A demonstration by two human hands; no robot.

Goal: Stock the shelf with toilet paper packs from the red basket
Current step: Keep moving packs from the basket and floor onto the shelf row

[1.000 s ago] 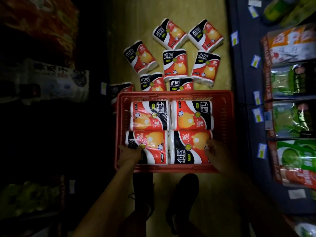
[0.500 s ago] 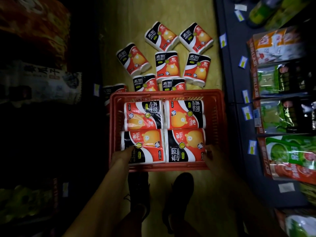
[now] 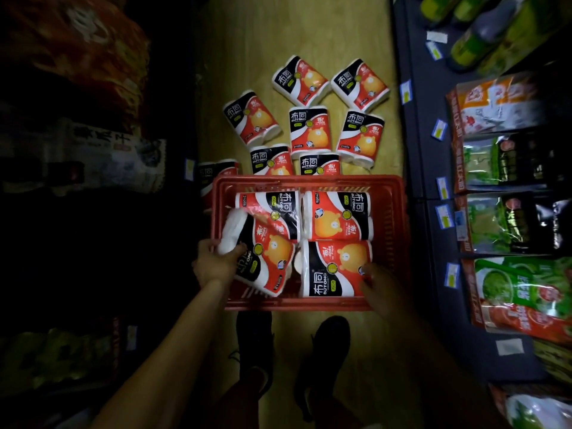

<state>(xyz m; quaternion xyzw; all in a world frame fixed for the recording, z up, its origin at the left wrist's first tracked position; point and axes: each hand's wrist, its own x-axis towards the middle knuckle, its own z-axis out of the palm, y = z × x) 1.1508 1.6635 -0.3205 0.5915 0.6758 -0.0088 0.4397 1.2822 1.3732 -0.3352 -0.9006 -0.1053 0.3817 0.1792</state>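
Red basket [image 3: 309, 182] sits on the wood floor [image 3: 309, 35], four packs in it, 2x2. Left hand [image 3: 216, 263] grips the near-left pack [image 3: 263, 258] by its end, fingers curled round the white roll; that pack is tilted, far end up and riding over the far-left pack [image 3: 272, 209], near end poking over the basket wall. Right hand [image 3: 379, 287] is on the near-right pack [image 3: 337, 267], fingertips touching its right side; too dark to tell if they're wrapped round it or just resting, so grip unknown. Far-right pack [image 3: 339, 218] lies flat, untouched. Eight or so more packs [image 3: 309, 128] lie scattered on the floor beyond the basket, one half hidden at its left corner. Shelves [image 3: 433, 181] on the right hold green and orange bags; no toilet paper visible on any shelf, left side too dark to read. Progress call: early, nothing shelved as far as I can see. Current step looks like lifting the first pair out. Left: all four basket packs, maybe the floor ones too.
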